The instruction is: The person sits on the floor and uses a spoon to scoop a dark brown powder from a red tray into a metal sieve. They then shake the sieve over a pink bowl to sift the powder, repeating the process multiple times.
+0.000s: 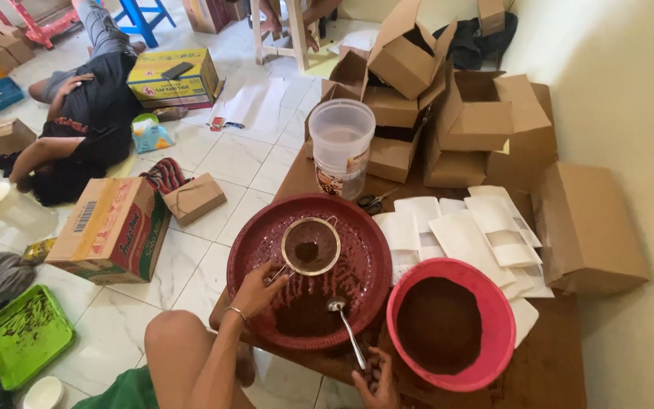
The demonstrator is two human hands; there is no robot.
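My left hand (256,288) grips the handle of a small round metal sieve (310,245) and holds it over a wide dark red basin (255,242). A little brown powder lies in the sieve, and more lies on the basin floor. My right hand (376,376) holds the handle of a metal spoon (340,312), whose bowl rests in the powder near the basin's front edge. To the right stands a pink bowl (493,303) filled with dark brown powder.
White paper pouches (467,231) lie behind the bowls, with scissors (372,201) and a clear plastic tub (341,144). Brown cardboard boxes (471,113) are stacked at the back of the low wooden table (554,363). A person (88,113) lies on the tiled floor among cartons; a green tray (24,333) sits at the left.
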